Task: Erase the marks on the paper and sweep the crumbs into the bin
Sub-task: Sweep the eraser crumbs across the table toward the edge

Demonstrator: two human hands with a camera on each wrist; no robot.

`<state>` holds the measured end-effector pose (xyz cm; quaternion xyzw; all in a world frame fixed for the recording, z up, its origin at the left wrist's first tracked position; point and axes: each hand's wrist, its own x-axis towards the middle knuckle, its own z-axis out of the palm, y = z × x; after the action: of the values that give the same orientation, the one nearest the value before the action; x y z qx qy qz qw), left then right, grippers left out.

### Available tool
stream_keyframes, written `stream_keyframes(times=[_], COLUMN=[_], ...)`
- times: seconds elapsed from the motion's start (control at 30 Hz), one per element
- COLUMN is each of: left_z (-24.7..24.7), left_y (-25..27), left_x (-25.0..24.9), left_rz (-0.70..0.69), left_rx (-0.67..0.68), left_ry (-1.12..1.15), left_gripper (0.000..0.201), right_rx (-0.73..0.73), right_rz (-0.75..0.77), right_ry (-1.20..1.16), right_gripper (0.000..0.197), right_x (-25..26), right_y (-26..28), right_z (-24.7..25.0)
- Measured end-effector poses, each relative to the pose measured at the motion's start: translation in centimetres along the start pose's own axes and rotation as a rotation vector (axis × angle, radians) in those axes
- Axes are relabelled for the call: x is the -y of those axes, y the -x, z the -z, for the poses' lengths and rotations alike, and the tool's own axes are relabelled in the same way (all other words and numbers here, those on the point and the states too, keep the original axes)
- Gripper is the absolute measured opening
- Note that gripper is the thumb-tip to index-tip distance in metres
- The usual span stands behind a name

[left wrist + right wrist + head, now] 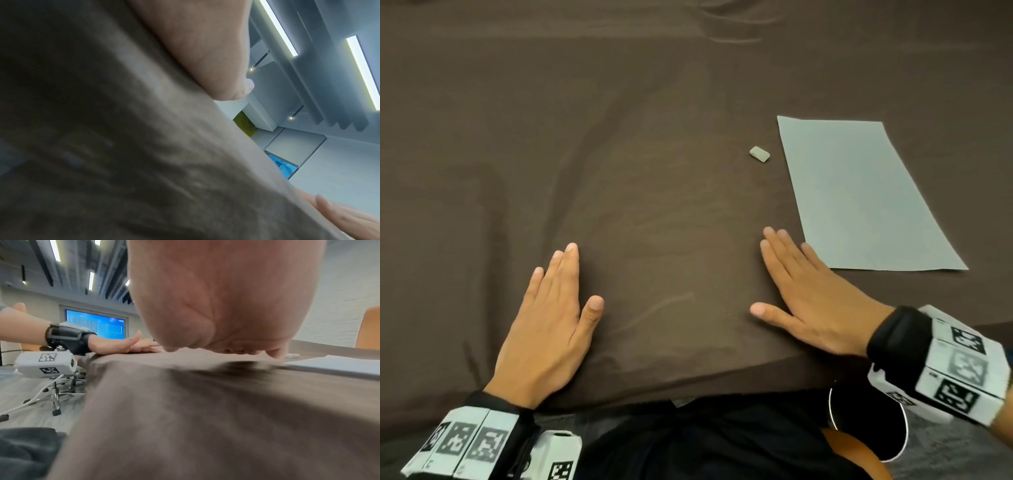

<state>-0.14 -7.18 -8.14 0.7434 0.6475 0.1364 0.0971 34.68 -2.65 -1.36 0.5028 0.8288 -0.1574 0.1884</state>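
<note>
— Where's the paper?

— Paper point(866, 195) lies flat on the brown cloth point(654, 171), front-right of me, far end angled to my left. Can't see any marks on it from here. Eraser point(760, 154) sits on the cloth just beside the sheet's left edge, not touching it.

— And your hands?

— My right hand point(815, 294) is palm down on the cloth, fingers straight & spread, holding nothing; little finger close to the sheet's near-left corner. My left hand point(551, 318) is flat too, well apart from the paper, fingers straight, thumb out, nothing in it.

— Anything else?

— Both wrists carry black straps w/ white marker blocks. Bin: not in view.
</note>
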Motion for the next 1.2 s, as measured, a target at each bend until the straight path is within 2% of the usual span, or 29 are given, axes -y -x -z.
stream_keyframes(times=[0.17, 0.27, 0.37, 0.43, 0.5, 0.57, 0.63, 0.83, 0.9, 1.0, 1.1, 1.13, 1.2], left_z=[0.1, 0.1, 0.0, 0.0, 0.0, 0.1, 0.1, 0.0, 0.0, 0.0, 0.0, 0.0, 0.0], left_y=[0.0, 0.1, 0.0, 0.0, 0.0, 0.0, 0.1, 0.1, 0.0, 0.0, 0.0, 0.0, 0.0], left_x=[-0.1, 0.0, 0.1, 0.0, 0.0, 0.0, 0.1, 0.1, 0.1, 0.2, 0.2, 0.1, 0.1], left_rz=[0.000, 0.001, -0.001, -0.002, -0.001, -0.004, -0.002, 0.001, -0.003, -0.005, -0.005, -0.005, -0.003], left_rx=[-0.011, -0.012, -0.002, -0.002, -0.001, 0.003, 0.005, 0.004, 0.008, 0.015, 0.016, 0.014, 0.013], left_ry=[0.009, 0.006, 0.005, 0.006, 0.008, 0.004, -0.003, -0.006, -0.007, -0.012, -0.020, -0.021, -0.019], left_gripper=[0.081, 0.082, 0.082, 0.082, 0.081, 0.081, 0.081, 0.079, 0.078, 0.076, 0.075, 0.075, 0.076], right_rx=[0.031, 0.065, 0.145, 0.065, -0.006, 0.012, 0.043, 0.077, 0.059, -0.039, -0.006, 0.010, 0.006], right_rz=[0.105, 0.279, 0.361, 0.330, 0.218, 0.102, 0.094, 0.485, 0.528, 0.345, 0.121, 0.111, 0.189], right_ry=[-0.006, 0.074, -0.002, -0.047, -0.049, -0.023, 0.029, 0.120, 0.056, -0.004, 0.016, 0.039, 0.090], right_gripper=[0.095, 0.094, 0.090, 0.086, 0.086, 0.091, 0.095, 0.091, 0.087, 0.086, 0.092, 0.095, 0.097], right_x=[1.4, 2.8, 2.9, 2.0, 0.7, -0.4, -0.6, 3.2, 2.8, 0.7, -1.0, -1.0, -0.1], right_y=[-2.1, -0.5, 1.6, 1.3, -0.5, -2.6, -4.0, -0.5, 0.2, -1.0, -3.7, -4.4, -4.6], right_z=[1.0, 0.5, 1.2, 2.2, 3.0, 3.4, 3.1, 0.4, 0.5, 1.5, 2.7, 2.8, 2.3])
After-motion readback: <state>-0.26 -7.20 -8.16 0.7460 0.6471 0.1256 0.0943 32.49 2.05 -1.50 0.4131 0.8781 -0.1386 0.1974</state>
